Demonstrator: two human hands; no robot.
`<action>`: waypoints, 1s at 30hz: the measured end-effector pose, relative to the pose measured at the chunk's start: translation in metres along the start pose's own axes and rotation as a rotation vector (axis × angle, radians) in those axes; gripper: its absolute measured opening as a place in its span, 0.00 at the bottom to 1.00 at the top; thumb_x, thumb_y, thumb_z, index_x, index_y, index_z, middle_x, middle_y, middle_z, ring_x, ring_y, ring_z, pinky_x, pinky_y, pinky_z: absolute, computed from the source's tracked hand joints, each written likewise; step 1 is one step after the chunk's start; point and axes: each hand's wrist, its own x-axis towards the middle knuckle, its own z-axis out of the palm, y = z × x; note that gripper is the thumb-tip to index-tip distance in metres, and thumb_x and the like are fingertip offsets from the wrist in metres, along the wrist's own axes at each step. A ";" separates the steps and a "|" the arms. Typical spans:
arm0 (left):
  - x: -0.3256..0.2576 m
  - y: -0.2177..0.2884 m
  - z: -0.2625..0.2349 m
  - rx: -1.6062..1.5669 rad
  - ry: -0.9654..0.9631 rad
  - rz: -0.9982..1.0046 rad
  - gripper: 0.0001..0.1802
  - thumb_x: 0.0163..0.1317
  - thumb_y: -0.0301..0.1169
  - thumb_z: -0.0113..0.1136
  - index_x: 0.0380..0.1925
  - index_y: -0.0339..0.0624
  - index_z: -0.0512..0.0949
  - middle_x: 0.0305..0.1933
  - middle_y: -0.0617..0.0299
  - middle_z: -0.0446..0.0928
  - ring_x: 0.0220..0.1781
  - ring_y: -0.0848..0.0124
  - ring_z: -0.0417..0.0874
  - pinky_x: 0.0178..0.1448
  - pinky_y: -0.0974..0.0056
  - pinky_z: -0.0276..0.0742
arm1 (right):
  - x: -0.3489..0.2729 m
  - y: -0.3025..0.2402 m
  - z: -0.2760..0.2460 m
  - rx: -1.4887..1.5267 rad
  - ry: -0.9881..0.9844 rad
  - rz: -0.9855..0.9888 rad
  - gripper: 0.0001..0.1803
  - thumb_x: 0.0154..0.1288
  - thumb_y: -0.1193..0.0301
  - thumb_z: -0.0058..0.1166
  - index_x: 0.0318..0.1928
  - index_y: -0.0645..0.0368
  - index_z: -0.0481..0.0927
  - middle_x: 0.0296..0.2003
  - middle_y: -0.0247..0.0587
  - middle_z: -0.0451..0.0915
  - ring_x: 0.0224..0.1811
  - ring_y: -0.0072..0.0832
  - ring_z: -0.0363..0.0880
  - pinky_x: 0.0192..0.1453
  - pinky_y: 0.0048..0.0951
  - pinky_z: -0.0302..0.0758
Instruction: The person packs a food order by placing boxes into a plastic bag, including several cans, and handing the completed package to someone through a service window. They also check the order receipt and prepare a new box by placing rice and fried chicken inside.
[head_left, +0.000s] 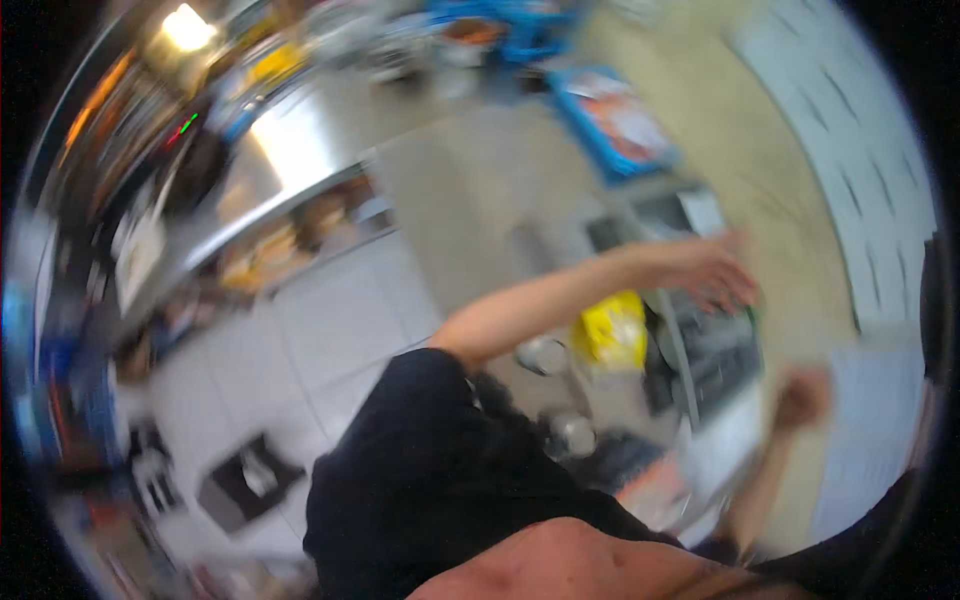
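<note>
My left hand (708,272) reaches across to the right above a dark grey open box or tray (715,350). Its fingers look loosely spread, and I see nothing held in them, though motion blurs the tips. My right hand (803,397) is lower and farther right, beside the tray and near a pale panel (870,440). Blur smears its fingers, so their shape and any contents are unclear. Under my left forearm lies a bright yellow bag or packet (612,330). Close to it are two round, shiny items, a cup-like one (543,355) and another (572,435).
A blue tray (615,125) with reddish-orange contents sits on the worktop beyond my left hand. Behind it are blue items (530,30) and bowls. To the left stands a metal counter (310,130) with loaded shelves. A dark mat-like object (250,480) lies on the tiled floor (330,310).
</note>
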 end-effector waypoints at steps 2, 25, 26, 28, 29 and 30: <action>-0.028 0.017 0.034 -0.188 -0.080 -0.074 0.35 0.61 0.58 0.35 0.59 0.44 0.61 0.51 0.48 0.71 0.49 0.59 0.75 0.52 0.55 0.70 | -0.004 -0.056 -0.015 -0.236 -0.301 -0.031 0.06 0.48 0.65 0.59 0.31 0.41 0.81 0.19 0.27 0.72 0.20 0.26 0.70 0.23 0.29 0.65; -0.221 -0.050 0.219 0.801 -0.288 -0.325 0.17 0.53 0.23 0.54 0.46 0.42 0.73 0.28 0.66 0.70 0.26 0.76 0.73 0.35 0.68 0.71 | -0.229 -0.246 0.009 0.925 0.289 0.709 0.08 0.50 0.69 0.62 0.28 0.60 0.78 0.22 0.35 0.78 0.26 0.21 0.75 0.32 0.22 0.69; -0.229 -0.058 0.226 0.806 -0.296 -0.330 0.17 0.53 0.23 0.54 0.46 0.42 0.73 0.28 0.66 0.70 0.26 0.76 0.73 0.35 0.68 0.71 | -0.235 -0.262 0.017 0.869 0.299 0.744 0.08 0.50 0.69 0.62 0.27 0.61 0.79 0.21 0.33 0.78 0.24 0.18 0.74 0.29 0.21 0.68; -0.241 -0.077 0.249 1.757 0.071 0.548 0.13 0.51 0.25 0.57 0.40 0.41 0.75 0.28 0.61 0.71 0.25 0.68 0.73 0.38 0.60 0.69 | -0.249 -0.289 0.041 0.817 0.319 0.790 0.09 0.51 0.69 0.62 0.25 0.61 0.79 0.20 0.32 0.78 0.23 0.16 0.74 0.27 0.19 0.67; -0.252 -0.088 0.260 1.751 0.047 0.552 0.13 0.51 0.25 0.57 0.40 0.41 0.75 0.28 0.61 0.71 0.25 0.68 0.73 0.38 0.60 0.69 | -0.260 -0.300 0.059 0.994 0.408 0.864 0.09 0.52 0.68 0.61 0.26 0.62 0.80 0.21 0.31 0.78 0.24 0.16 0.73 0.27 0.19 0.67; -0.269 -0.098 0.272 1.740 0.039 0.566 0.11 0.50 0.26 0.59 0.37 0.40 0.76 0.27 0.58 0.71 0.26 0.63 0.73 0.35 0.63 0.68 | -0.269 -0.311 0.072 1.175 0.500 0.928 0.10 0.53 0.67 0.60 0.27 0.62 0.80 0.21 0.31 0.78 0.24 0.16 0.73 0.26 0.18 0.66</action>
